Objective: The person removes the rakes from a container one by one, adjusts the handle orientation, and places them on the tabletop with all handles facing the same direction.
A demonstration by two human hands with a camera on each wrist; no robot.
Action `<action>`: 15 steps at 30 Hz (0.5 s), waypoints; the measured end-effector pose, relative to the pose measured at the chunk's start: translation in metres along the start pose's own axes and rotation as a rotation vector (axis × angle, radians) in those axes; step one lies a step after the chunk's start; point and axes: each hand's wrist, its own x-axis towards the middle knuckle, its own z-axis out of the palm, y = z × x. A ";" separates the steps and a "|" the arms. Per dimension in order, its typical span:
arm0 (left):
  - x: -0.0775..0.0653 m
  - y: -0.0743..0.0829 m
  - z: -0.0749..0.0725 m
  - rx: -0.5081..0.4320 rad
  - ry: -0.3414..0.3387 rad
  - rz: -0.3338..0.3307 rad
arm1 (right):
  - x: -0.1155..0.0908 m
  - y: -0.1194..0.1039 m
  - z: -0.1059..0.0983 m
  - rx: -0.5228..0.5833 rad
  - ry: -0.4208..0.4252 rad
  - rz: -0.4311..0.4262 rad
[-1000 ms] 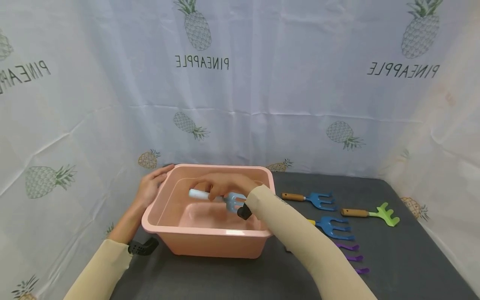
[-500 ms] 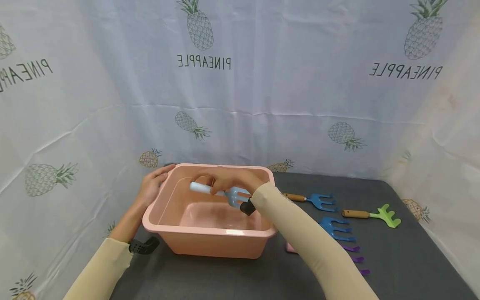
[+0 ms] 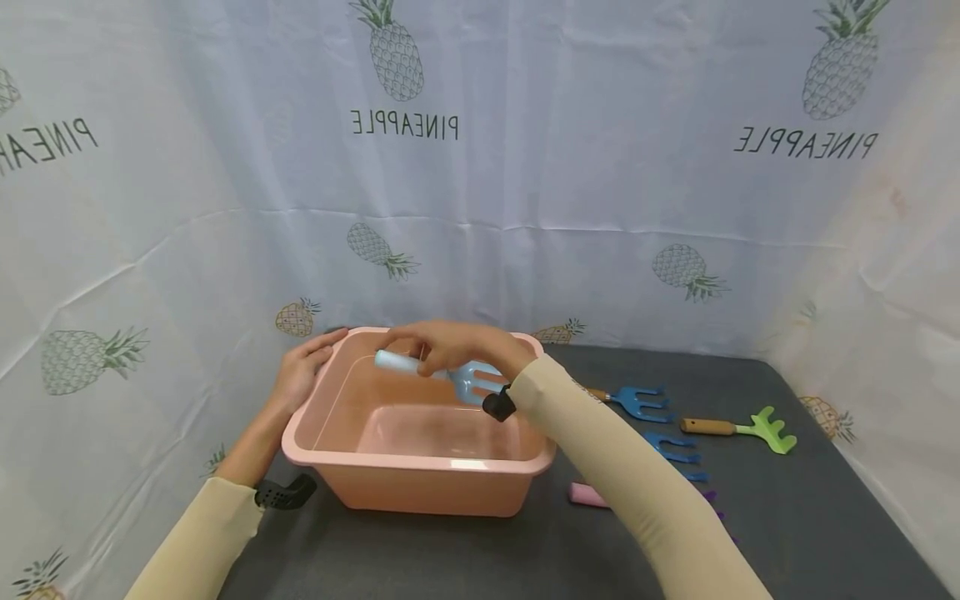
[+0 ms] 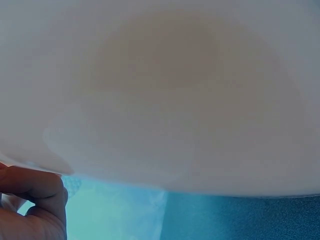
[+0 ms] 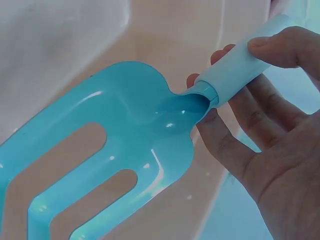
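Observation:
My right hand (image 3: 450, 343) holds a light blue garden hand fork (image 3: 471, 379) by its pale handle (image 3: 397, 361), over the inside of a pink plastic basin (image 3: 420, 485). In the right wrist view, thumb and fingers close round the handle (image 5: 240, 67), and the slotted tines (image 5: 95, 185) point down and left. My left hand (image 3: 300, 375) grips the basin's left rim; in the left wrist view its bent fingers (image 4: 37, 187) meet the rim at lower left, and the basin wall (image 4: 165, 125) fills most of that view.
To the right on the dark table (image 3: 420, 558) lie a blue fork (image 3: 641, 402), another blue fork (image 3: 671, 450), a green rake (image 3: 771, 432) with a wooden handle, and a pink handle (image 3: 587, 495). My forearm partly covers purple tines. A pineapple-print curtain (image 3: 480, 183) stands behind.
My right hand has risen a little with the light blue fork, away from the basin floor. More of the pink handle shows beside my forearm, and less of the purple tines. My left hand stays put.

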 end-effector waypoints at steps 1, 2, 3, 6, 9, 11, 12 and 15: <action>0.000 0.000 0.000 -0.004 -0.002 -0.001 | -0.001 -0.001 -0.001 -0.013 0.002 -0.009; 0.000 0.001 0.000 -0.007 -0.004 -0.003 | -0.002 -0.003 -0.003 -0.031 0.007 -0.017; 0.000 0.001 0.000 -0.009 -0.004 -0.004 | -0.002 -0.005 -0.004 -0.050 0.010 -0.023; -0.001 0.001 0.000 0.001 0.004 0.000 | -0.006 -0.012 -0.008 -0.086 0.018 -0.028; -0.001 0.001 0.000 0.015 0.012 0.003 | -0.010 -0.018 -0.012 -0.117 0.022 -0.031; -0.001 0.001 0.000 0.013 0.013 0.004 | -0.013 -0.021 -0.014 -0.137 0.027 -0.035; -0.001 0.001 0.000 0.011 0.013 0.003 | -0.015 -0.023 -0.015 -0.147 0.031 -0.035; -0.001 0.001 0.000 0.008 0.010 0.004 | -0.020 -0.027 -0.019 -0.167 0.043 -0.041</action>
